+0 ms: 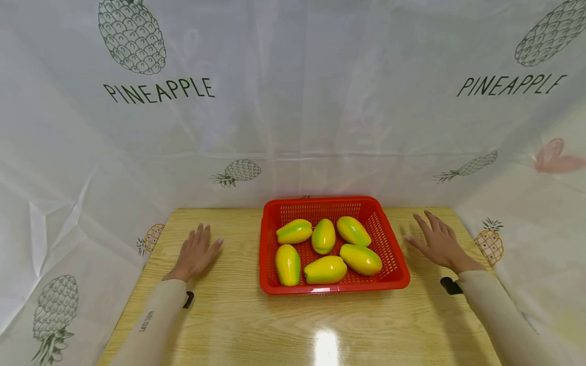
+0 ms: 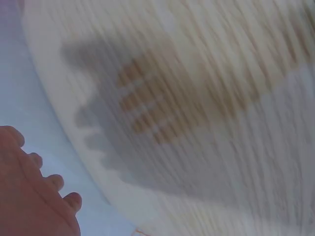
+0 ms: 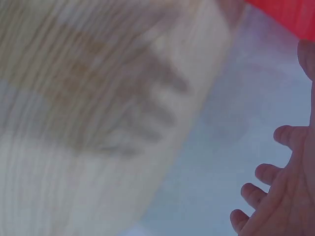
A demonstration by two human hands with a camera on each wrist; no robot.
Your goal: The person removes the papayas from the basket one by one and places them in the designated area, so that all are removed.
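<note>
Behind the red basket (image 1: 366,288), white sheeting (image 1: 320,112) reads "PINEAPPLE" twice.

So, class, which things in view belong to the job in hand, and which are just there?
Likely in the job:
- red basket
- six yellow-green fruits inside
- left hand
- right hand

Just there:
- wooden table
- pineapple-printed sheet
- black wrist gear
</note>
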